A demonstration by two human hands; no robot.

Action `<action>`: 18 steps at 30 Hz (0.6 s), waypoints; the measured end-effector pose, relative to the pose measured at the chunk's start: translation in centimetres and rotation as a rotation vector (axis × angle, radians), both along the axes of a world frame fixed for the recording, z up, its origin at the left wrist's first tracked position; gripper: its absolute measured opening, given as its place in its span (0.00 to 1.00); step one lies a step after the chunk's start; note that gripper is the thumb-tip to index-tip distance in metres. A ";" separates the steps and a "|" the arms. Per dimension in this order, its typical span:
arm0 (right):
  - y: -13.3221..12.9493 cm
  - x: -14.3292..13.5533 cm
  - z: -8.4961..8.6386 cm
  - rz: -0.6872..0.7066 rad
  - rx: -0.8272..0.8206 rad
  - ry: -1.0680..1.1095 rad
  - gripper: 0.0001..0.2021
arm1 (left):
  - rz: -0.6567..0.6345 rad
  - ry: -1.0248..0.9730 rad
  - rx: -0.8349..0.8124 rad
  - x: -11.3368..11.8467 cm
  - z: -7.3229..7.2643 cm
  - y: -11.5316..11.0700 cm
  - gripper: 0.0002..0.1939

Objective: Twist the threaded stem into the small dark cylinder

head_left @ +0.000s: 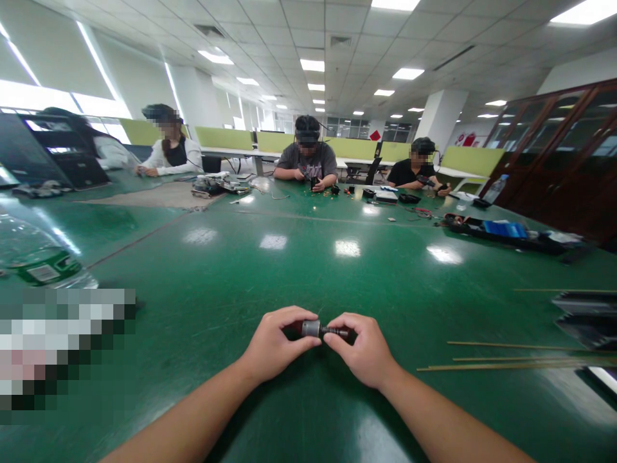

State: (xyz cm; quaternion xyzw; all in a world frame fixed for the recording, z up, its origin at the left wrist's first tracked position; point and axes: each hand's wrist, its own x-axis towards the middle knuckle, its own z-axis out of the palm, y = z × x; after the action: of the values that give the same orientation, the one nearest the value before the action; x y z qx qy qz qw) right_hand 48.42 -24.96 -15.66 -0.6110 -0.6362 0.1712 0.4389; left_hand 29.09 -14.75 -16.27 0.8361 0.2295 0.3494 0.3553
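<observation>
In the head view, my left hand [277,341] pinches a small silver metal cylinder [311,328], much like a small electric motor, between thumb and fingers. From its right end comes a dark ridged shaft [331,330], roughly in line with it. The thumb and fingers of my right hand [366,347] are closed round the outer end of this shaft. Cylinder and shaft lie level, just above or on the green table [270,283]. Whether they are one piece or two parts touching, I cannot tell.
Thin yellowish sticks [501,360] lie at right, by dark parts [583,312]. A plastic bottle [43,257] and a blurred-out object [58,341] stand at left. A black tray with blue material [506,229] lies far right. Several people sit across the table, one person [306,161] facing me.
</observation>
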 end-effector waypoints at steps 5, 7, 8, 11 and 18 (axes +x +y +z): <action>0.0 -0.1 0.1 -0.001 -0.002 0.000 0.03 | -0.009 0.000 -0.011 -0.1 0.1 -0.1 0.16; 0.0 -0.1 0.2 -0.002 -0.002 0.003 0.03 | -0.010 0.000 -0.013 -0.1 0.1 -0.1 0.16; 0.0 -0.1 0.2 -0.003 -0.002 0.005 0.03 | -0.009 0.000 -0.013 -0.1 0.1 -0.1 0.16; 0.0 -0.1 0.2 -0.004 -0.002 0.007 0.03 | -0.006 0.001 -0.009 -0.1 0.0 -0.1 0.16; 0.1 0.1 -0.1 -0.008 0.001 0.006 0.02 | -0.010 -0.002 -0.009 0.0 0.0 0.0 0.16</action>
State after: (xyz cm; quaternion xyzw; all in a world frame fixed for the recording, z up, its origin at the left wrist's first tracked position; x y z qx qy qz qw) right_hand 48.49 -24.83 -15.74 -0.6126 -0.6327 0.1709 0.4419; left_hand 29.06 -14.75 -16.28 0.8353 0.2264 0.3473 0.3611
